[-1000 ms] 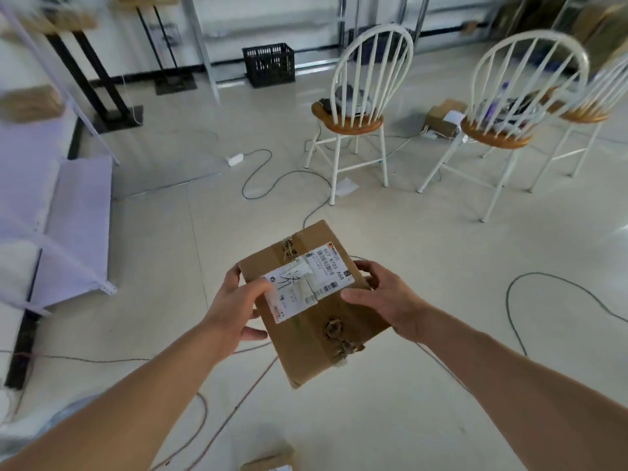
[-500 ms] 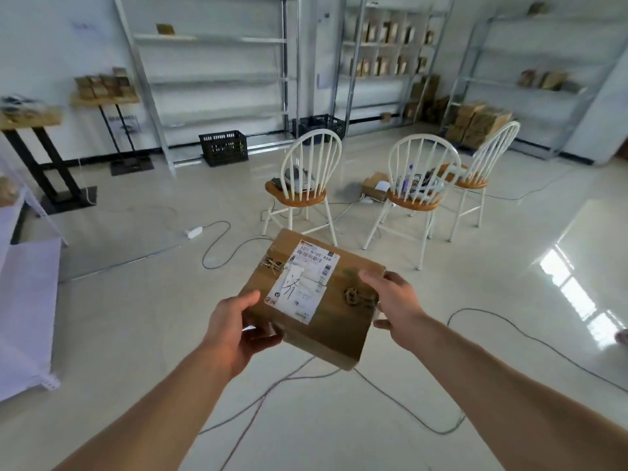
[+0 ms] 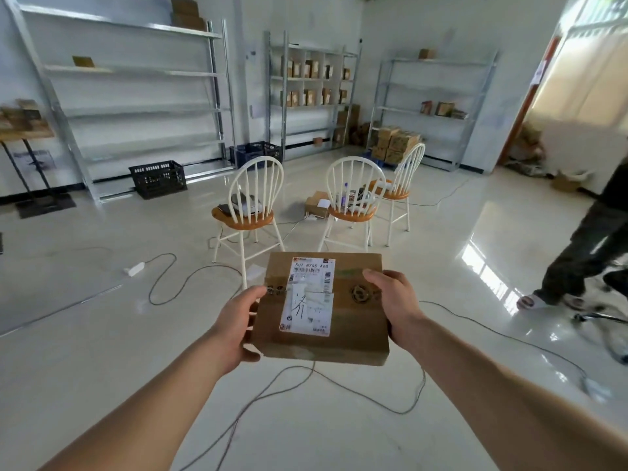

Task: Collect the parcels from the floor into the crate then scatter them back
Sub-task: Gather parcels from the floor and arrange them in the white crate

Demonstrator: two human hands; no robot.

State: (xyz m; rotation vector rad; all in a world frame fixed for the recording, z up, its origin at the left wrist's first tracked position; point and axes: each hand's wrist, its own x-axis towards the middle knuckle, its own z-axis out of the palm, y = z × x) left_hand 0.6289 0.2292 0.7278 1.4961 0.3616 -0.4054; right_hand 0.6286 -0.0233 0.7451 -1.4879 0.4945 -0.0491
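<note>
Parcel (image 3: pixel 356 321), brown with a white label on top, is up in the air in front of the person, held by 2 hands. The left hand (image 3: pixel 234 324) grips its left side, thumb on top and fingers under it. The right hand (image 3: pixel 394 300) grips its right side the same way.

A moment ago the parcel was tipped and turned to one side. Now it sits flat and straight, and the person looks up across the room, not down at the floor (image 3: pixel 102 334). I think that means the parcel is picked up and must now go to a crate.

A black crate (image 3: pixel 158 178) stands on the floor well away, by the big shelves (image 3: pixel 136 72). It looks like the place to go. On the way are 3 white chairs (image 3: pixel 351 217) and loose cables (image 3: pixel 150 294) on the floor, so feet could trip. Another person (image 3: pixel 584 246) walks at the right.
</note>
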